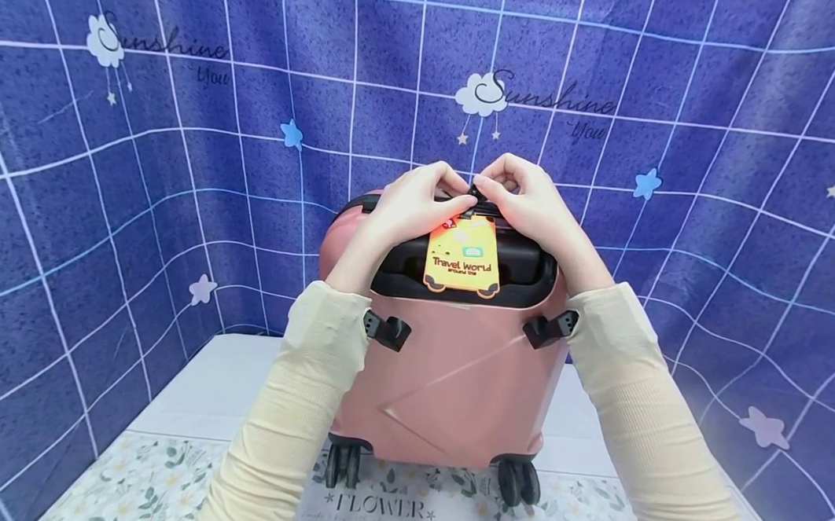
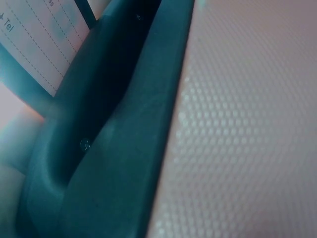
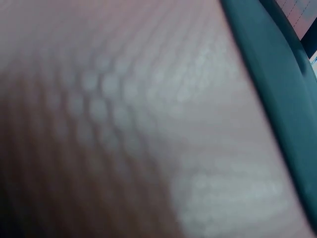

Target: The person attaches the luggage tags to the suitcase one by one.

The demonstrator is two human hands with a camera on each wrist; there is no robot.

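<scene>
A pink hard-shell suitcase (image 1: 454,380) stands upright on its wheels. At its black top handle (image 1: 523,266) hangs a yellow luggage tag (image 1: 463,251) printed "Travel World". Above the tag, my left hand (image 1: 415,204) and right hand (image 1: 531,202) meet and pinch the tag's small black strap (image 1: 474,193) between thumbs and fingers. How the strap is fastened is hidden by the fingertips. The left wrist view shows the tag's lined white side (image 2: 44,44) beside the black handle recess. Mostly textured pink shell (image 3: 208,99) fills the right wrist view.
Behind and on both sides hangs a blue grid-patterned curtain (image 1: 370,77). Under the suitcase lies a flower-printed cloth (image 1: 144,482), with a white surface (image 1: 191,390) farther back. Black corner-like wrist mounts (image 1: 388,332) sit at both cuffs.
</scene>
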